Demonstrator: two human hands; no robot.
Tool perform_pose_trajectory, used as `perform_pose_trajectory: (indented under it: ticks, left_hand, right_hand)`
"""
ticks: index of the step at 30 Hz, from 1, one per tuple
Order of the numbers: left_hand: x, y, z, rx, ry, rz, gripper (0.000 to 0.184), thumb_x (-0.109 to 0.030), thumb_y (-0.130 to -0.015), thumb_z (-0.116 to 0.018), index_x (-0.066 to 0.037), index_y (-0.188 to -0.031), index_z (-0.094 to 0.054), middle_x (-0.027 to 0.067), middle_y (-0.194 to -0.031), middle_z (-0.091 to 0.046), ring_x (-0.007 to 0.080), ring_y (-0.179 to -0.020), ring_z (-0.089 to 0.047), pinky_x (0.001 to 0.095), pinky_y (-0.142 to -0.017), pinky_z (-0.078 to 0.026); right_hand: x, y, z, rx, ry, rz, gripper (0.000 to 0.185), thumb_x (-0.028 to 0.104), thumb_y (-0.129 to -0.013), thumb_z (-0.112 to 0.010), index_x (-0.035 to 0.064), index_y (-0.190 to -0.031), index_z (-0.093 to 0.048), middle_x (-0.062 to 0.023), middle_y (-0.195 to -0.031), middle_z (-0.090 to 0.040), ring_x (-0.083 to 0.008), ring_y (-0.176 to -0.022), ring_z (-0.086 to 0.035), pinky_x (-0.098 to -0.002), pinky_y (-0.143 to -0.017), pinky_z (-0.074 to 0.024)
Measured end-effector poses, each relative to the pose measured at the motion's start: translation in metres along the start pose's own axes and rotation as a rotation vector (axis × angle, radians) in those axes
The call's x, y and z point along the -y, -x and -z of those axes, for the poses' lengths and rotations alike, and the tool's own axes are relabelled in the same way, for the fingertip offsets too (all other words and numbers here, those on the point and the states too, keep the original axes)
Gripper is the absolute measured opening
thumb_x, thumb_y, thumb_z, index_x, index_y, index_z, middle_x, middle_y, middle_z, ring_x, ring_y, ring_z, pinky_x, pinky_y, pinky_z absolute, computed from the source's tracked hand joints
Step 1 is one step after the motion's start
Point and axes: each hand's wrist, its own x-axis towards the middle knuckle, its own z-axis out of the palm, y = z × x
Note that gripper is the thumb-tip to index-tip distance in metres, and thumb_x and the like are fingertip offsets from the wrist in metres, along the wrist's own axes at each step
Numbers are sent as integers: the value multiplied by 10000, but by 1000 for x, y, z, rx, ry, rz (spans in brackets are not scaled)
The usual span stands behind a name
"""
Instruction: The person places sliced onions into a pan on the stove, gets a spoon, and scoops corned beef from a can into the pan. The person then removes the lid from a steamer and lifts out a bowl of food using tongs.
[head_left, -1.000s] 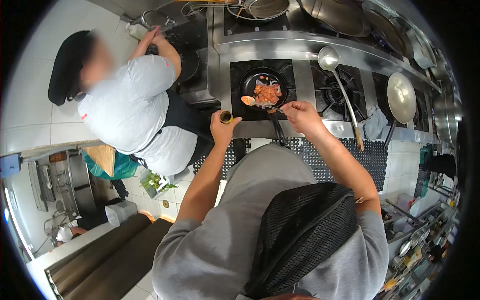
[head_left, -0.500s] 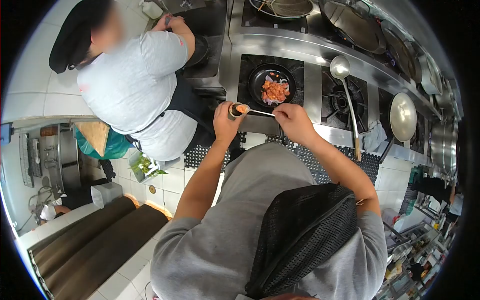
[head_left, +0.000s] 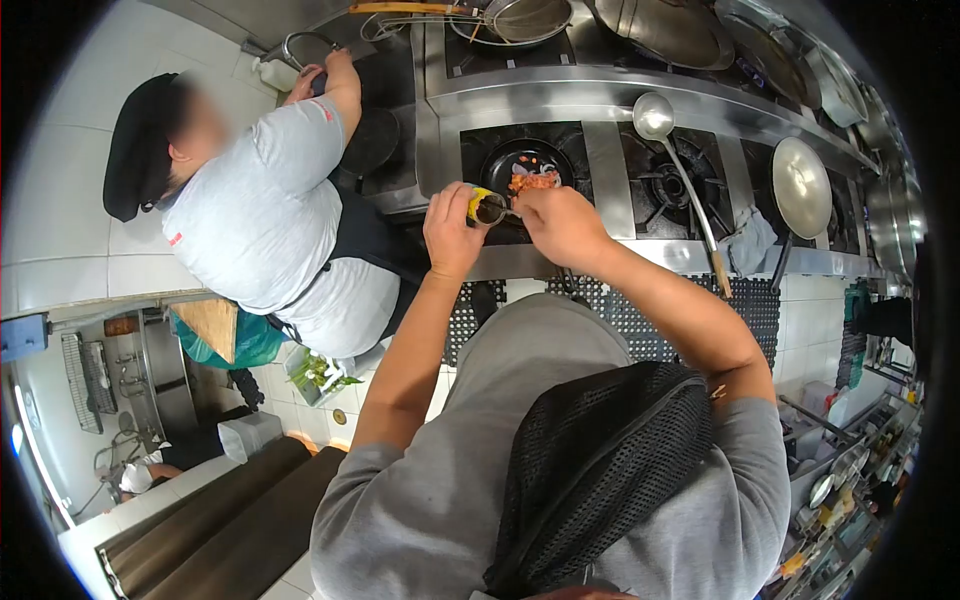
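Note:
My left hand (head_left: 453,230) is wrapped round a small jar (head_left: 487,207) with a yellow label, tilted so its mouth faces right. Close beside it, my right hand (head_left: 565,228) pinches a spoon (head_left: 511,212), whose handle mostly hides behind my fingers; its bowl is at the jar's mouth and cannot be made out clearly. Just beyond both hands, a black frying pan (head_left: 496,168) rests on a burner. Reddish chopped food (head_left: 534,180) with onion slices lies in the pan, partly covered by my right hand.
A long-handled ladle (head_left: 655,117) lies across the burner to the right. Farther right are a grey cloth (head_left: 748,241) and a round metal pan (head_left: 802,190). A co-worker (head_left: 262,190) stands close at the left, hands near a faucet (head_left: 305,42). Pans and a whisk line the back.
The spoon has gone from over the pan to the jar. My hands have come together, and the jar has tilted to the right. The co-worker's hands have shifted by the faucet.

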Motion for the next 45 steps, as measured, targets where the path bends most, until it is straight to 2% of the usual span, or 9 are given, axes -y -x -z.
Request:
perform_pose_trajectory:
  ticks: [3,5,8,13,22,24,25,28,45]
  left_hand:
    - [0,-5,-2,-77,-72,-21,539,-87,-653,-927,-41,-1115,-653,153,-1176,-698,384,-1025,-675,478,-879,-573]
    - [-1,-7,-6,-128,-85,-29,545,-105,-646,-942,-41,-1093,-636,159,-1161,-693,386,-1021,-678,475,-875,-575]
    - [-4,-9,-8,-199,-100,12,561,-153,-654,-971,-39,-1058,-599,163,-1126,-672,393,-1000,-679,476,-860,-575]
    - [-4,-13,-2,-170,-64,361,685,-347,-682,-1032,-2,-1028,-552,162,-1028,-611,414,-929,-635,491,-826,-534]
    - [21,21,6,-124,122,586,636,-304,-707,-1036,-14,-1030,-572,132,-984,-651,306,-880,-656,421,-822,-555]
    - [27,29,6,-111,225,652,627,-292,-707,-1041,-14,-1031,-580,121,-960,-667,272,-858,-651,402,-824,-555]
    - [30,33,4,-137,275,654,619,-277,-712,-1041,-12,-1040,-589,111,-959,-679,246,-854,-647,388,-828,-555]
    - [28,44,9,-165,354,684,607,-244,-721,-1039,-4,-1070,-604,99,-992,-702,199,-876,-654,360,-844,-557]
    - [45,65,19,-159,492,718,558,-64,-820,-964,10,-1194,-557,91,-1072,-727,148,-939,-717,308,-864,-601]
  right_hand:
    - [-9,0,-13,-126,-521,-126,115,127,-992,-628,35,-978,-696,-142,-748,-713,-260,-633,-711,-425,-546,-519]
    - [0,7,-7,203,-1383,-783,118,149,-1054,-607,58,-1028,-677,-20,-733,-618,-138,-547,-558,-326,-479,-392]
    - [10,12,-3,200,-1735,-955,110,141,-1079,-591,54,-1084,-658,62,-759,-517,-52,-552,-428,-261,-474,-301]
    - [10,31,3,90,-1621,-794,106,128,-1069,-616,45,-1105,-671,59,-752,-526,-38,-575,-434,-262,-485,-316]
    - [-8,36,31,-369,-765,-297,215,162,-1099,-633,-26,-1146,-726,-6,-811,-682,-120,-681,-599,-317,-652,-513]
    - [-10,36,36,-498,-461,-253,234,198,-1094,-655,-9,-1163,-738,-105,-791,-711,-205,-671,-664,-369,-655,-530]
    - [-29,37,18,-511,-328,-203,226,224,-1088,-654,14,-1134,-724,-207,-832,-727,-358,-725,-727,-457,-680,-564]
    - [-121,55,-79,-222,71,-204,209,232,-1090,-623,35,-1091,-694,-228,-882,-741,-457,-786,-723,-527,-700,-573]
    - [-83,47,-50,-291,-169,-373,227,229,-1108,-581,34,-1013,-647,-267,-806,-704,-509,-784,-695,-600,-699,-514]
